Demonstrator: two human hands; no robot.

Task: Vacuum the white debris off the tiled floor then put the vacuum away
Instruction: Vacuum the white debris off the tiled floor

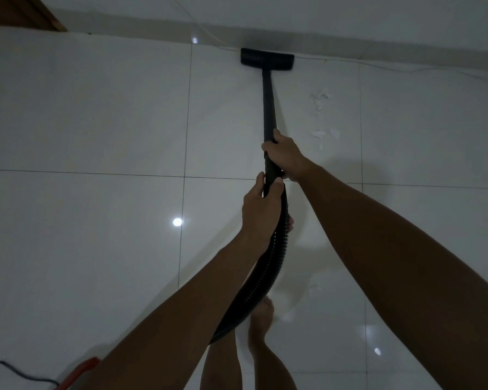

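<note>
No words, labels, brands or numbers can be read anywhere, neither on the vacuum wand (268, 102) nor on the floor (96, 122).

One head-worn view, looking forward and down over both outstretched forearms onto the tiled floor (96, 122), wall base far ahead.

Wooden door (23, 11) top left; thin white cable (406, 67) along wall base.

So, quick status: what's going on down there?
Both hands, left and right, grip the vacuum wand. Head at the wall. White debris remains right of it.
</note>
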